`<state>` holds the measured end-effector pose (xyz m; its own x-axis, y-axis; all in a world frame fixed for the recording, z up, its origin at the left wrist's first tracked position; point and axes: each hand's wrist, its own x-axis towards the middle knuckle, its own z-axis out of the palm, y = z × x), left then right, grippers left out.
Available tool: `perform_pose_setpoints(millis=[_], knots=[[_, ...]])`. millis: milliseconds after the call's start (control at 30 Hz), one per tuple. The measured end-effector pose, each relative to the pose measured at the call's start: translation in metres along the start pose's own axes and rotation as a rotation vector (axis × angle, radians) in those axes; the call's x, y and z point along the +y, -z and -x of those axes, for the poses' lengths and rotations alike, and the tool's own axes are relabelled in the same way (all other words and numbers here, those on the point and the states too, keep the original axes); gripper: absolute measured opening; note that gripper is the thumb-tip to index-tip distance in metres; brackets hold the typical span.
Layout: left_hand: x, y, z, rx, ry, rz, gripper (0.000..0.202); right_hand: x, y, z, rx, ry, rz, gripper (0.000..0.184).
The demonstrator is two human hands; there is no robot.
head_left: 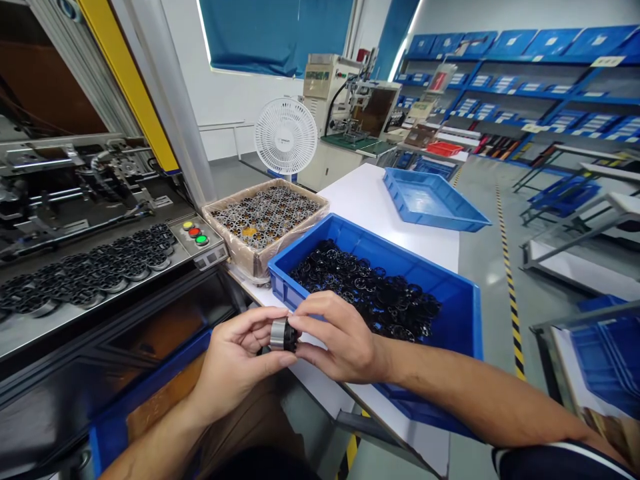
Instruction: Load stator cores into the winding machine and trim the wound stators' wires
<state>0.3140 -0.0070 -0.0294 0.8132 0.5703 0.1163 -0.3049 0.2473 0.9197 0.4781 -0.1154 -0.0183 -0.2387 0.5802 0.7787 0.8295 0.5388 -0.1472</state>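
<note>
Between my two hands is a motor stator core (278,333), a short silver metal cylinder with a black plastic piece on its right end. My left hand (240,350) grips the metal side with thumb and fingers. On the black end, the fingers of my right hand (337,337) are closed, partly hiding it. Just beyond my right hand stands a deep blue bin (425,263) holding many loose black plastic pieces (367,287). Behind my left hand, a plastic-lined box (257,263) is filled with rows of bare metal cores (273,210).
At the left is a machine with a metal ledge (135,290) bearing rows of black-capped cores (85,270) and a button panel (197,237). A white fan (286,137) stands behind the box. A lighter blue tray (430,197) rests on the white table (350,190), overhanging its right edge.
</note>
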Motion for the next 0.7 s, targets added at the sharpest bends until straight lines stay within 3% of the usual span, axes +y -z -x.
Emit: perform_pose_setpoints(millis=[467,700], knots=[[-0.002,0.004,0.002,-0.016,0.109,-0.027,0.05,0.0,0.005,-0.001,-0.03,0.053,0.086,0.032],[-0.005,-0.001,0.009,-0.035,0.067,-0.168,0.045,0.0,0.005,-0.003,-0.018,0.011,0.025,0.034]])
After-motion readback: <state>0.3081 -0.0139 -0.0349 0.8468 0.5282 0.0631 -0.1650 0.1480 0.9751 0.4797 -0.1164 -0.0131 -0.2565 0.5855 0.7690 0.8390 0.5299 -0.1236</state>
